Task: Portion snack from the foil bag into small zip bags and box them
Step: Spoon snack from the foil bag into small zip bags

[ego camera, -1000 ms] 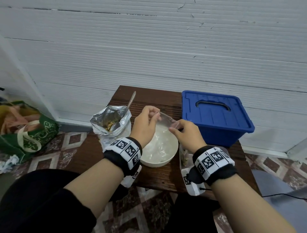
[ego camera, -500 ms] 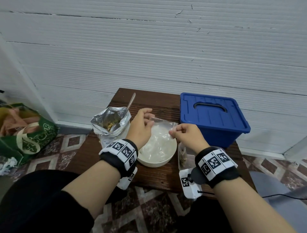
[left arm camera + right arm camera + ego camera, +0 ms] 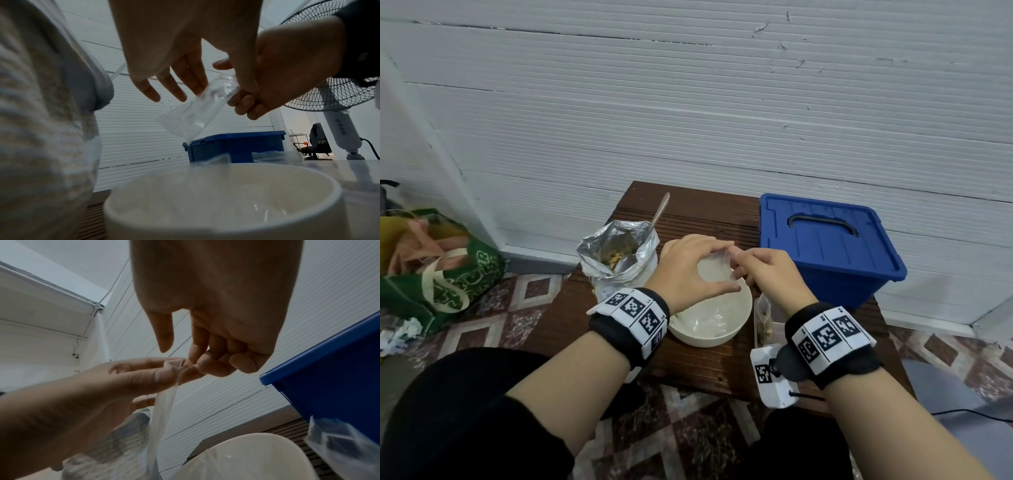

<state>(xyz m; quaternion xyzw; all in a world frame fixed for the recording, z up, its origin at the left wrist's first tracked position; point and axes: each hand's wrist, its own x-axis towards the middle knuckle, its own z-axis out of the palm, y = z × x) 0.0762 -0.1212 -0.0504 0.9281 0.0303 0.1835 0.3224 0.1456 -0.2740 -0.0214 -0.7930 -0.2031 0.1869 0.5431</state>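
Open crinkled silver foil bag [image 3: 619,258] stands left of the round white bowl [image 3: 710,320]. My left hand [image 3: 688,270] pinches the small clear plastic zip bag [image 3: 191,116] at its top, above the bowl. My right hand [image 3: 767,277] pinches the same top edge. Lidded blue plastic box [image 3: 825,246] sits right.

The box [image 3: 825,246] is bright blue with a dark handle. The bowl [image 3: 736,329] is cream-white, the desk [image 3: 698,209] dark brown and ribbed. The snack bag [image 3: 619,253] is crinkled silver. The wristbands [image 3: 631,313] are black with black-and-white square codes. The floor [image 3: 524,308] has maroon-and-white diamond tiles.
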